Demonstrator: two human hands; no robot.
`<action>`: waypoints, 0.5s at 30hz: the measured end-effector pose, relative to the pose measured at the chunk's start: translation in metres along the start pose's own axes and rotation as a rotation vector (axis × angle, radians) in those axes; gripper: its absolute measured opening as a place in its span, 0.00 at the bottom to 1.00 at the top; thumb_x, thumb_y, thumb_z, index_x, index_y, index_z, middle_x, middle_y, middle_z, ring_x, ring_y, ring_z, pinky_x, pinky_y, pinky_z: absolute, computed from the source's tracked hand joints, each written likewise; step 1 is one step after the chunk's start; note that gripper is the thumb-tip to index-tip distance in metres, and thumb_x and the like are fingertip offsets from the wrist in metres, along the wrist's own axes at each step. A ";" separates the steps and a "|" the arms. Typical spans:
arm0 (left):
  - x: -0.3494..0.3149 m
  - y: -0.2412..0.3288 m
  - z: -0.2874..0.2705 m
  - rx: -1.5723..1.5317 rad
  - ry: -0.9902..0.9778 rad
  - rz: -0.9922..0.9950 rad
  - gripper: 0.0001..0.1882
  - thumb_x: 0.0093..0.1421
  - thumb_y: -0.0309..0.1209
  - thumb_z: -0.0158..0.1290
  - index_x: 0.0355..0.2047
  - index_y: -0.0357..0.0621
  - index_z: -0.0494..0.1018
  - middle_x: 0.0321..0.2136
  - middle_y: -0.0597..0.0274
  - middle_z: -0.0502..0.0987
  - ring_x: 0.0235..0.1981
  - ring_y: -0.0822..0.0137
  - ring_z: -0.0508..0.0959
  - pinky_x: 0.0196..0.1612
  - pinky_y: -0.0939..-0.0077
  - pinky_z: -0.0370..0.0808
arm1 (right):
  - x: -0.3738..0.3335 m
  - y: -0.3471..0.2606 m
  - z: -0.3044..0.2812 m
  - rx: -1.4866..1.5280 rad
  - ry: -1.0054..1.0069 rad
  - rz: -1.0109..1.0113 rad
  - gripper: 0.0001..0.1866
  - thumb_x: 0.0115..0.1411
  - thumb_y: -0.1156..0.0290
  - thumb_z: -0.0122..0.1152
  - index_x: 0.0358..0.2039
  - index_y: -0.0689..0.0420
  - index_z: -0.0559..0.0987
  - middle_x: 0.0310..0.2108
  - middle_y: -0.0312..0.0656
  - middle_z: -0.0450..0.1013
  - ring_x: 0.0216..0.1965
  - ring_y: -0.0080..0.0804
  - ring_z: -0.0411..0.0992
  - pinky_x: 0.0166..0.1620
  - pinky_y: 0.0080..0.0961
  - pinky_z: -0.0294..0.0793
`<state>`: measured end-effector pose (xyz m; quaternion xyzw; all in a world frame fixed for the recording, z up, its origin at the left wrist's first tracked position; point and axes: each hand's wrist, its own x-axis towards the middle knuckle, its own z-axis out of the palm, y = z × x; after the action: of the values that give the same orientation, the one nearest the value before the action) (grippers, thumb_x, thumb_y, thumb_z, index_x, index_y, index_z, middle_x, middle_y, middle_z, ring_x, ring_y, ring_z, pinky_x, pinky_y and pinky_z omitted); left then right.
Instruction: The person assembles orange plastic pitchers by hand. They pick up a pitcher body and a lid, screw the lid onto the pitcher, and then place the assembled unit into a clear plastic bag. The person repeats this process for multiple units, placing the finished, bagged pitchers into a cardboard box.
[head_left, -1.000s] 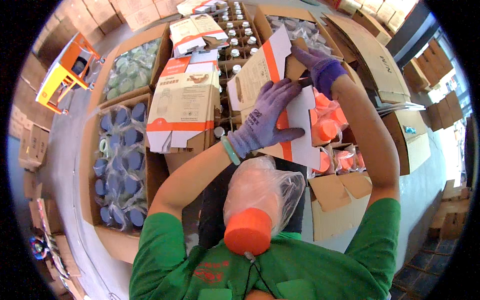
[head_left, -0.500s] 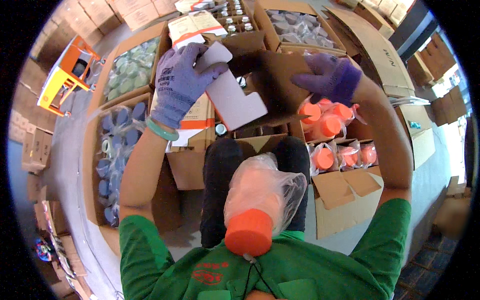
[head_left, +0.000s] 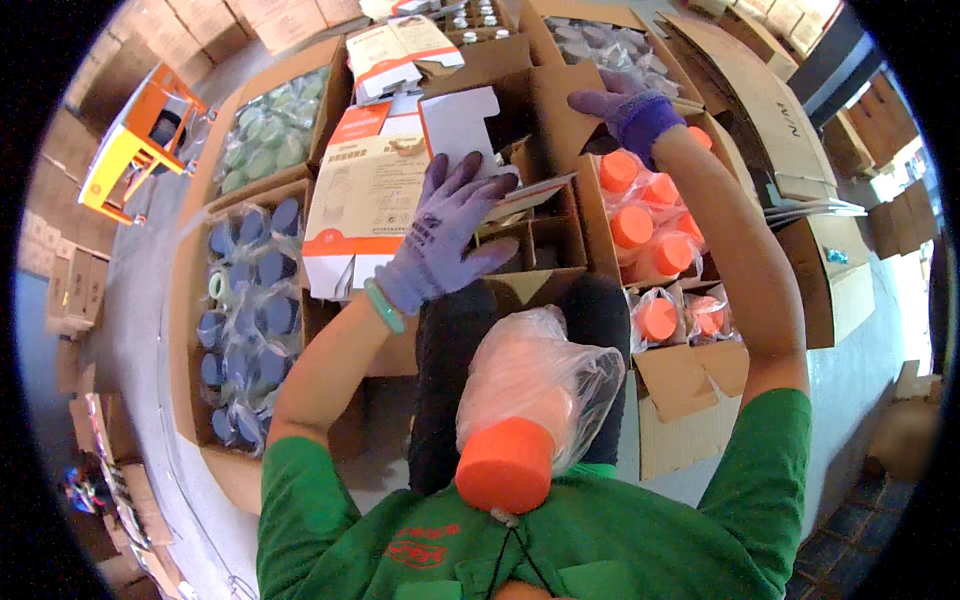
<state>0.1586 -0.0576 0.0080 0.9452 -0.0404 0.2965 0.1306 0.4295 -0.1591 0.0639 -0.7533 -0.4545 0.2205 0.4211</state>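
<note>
I have the left hand (head_left: 445,235) spread over the folding box (head_left: 458,125), whose white panel stands above the left part of the divided carton (head_left: 530,285); its fingers are fanned and its thumb is well apart, so I read it as laid on the card rather than clenched; I have the right hand (head_left: 628,108) by the brown flap (head_left: 563,112) at the far right of the divided carton, and I cannot tell whether its fingers pinch the edge; left of the divided carton I see a stack of printed boxes (head_left: 365,190), then, farther left, blue-capped bottles (head_left: 275,265) in plastic; right of it sit orange-capped bottles (head_left: 632,227); on its near side I see a single bagged bottle (head_left: 505,465), orange-capped, before the green shirt (head_left: 640,530).
</note>
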 end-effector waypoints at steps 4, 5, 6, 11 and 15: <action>0.022 -0.025 0.007 0.514 0.112 -0.273 0.51 0.43 0.56 0.63 0.59 0.35 0.60 0.59 0.40 0.61 0.61 0.41 0.59 0.63 0.39 0.48 | -0.020 -0.015 0.003 -0.101 -0.127 -0.075 0.25 0.55 0.53 0.61 0.44 0.61 0.77 0.36 0.47 0.78 0.39 0.35 0.76 0.44 0.31 0.73; 0.030 -0.024 0.003 0.455 0.238 -0.308 0.50 0.41 0.55 0.65 0.58 0.37 0.62 0.60 0.40 0.58 0.61 0.41 0.58 0.63 0.39 0.47 | -0.029 -0.023 0.006 -0.096 -0.173 -0.064 0.24 0.56 0.53 0.61 0.45 0.60 0.77 0.36 0.46 0.78 0.38 0.35 0.76 0.44 0.30 0.72; 0.036 -0.023 0.000 0.393 0.362 -0.341 0.49 0.38 0.53 0.67 0.57 0.38 0.64 0.60 0.39 0.56 0.61 0.40 0.57 0.63 0.39 0.47 | -0.032 -0.021 0.006 -0.066 -0.187 -0.016 0.24 0.56 0.54 0.61 0.44 0.60 0.78 0.36 0.46 0.79 0.38 0.35 0.76 0.44 0.30 0.72; 0.052 -0.046 0.017 0.046 0.193 -0.179 0.51 0.31 0.50 0.70 0.53 0.34 0.67 0.57 0.48 0.65 0.60 0.47 0.62 0.63 0.41 0.48 | -0.044 0.000 0.012 -0.054 -0.014 -0.079 0.24 0.56 0.54 0.60 0.44 0.62 0.78 0.35 0.44 0.79 0.34 0.31 0.77 0.40 0.27 0.74; 0.046 -0.047 0.042 0.335 0.129 0.103 0.31 0.43 0.49 0.63 0.47 0.52 0.75 0.53 0.61 0.72 0.60 0.56 0.65 0.63 0.44 0.52 | -0.067 0.002 0.050 0.206 0.499 -0.435 0.22 0.53 0.62 0.68 0.45 0.60 0.76 0.35 0.46 0.78 0.32 0.29 0.76 0.38 0.25 0.75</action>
<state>0.2262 -0.0234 -0.0094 0.9294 -0.0302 0.3656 -0.0414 0.3621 -0.1960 0.0314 -0.6228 -0.4629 -0.0207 0.6304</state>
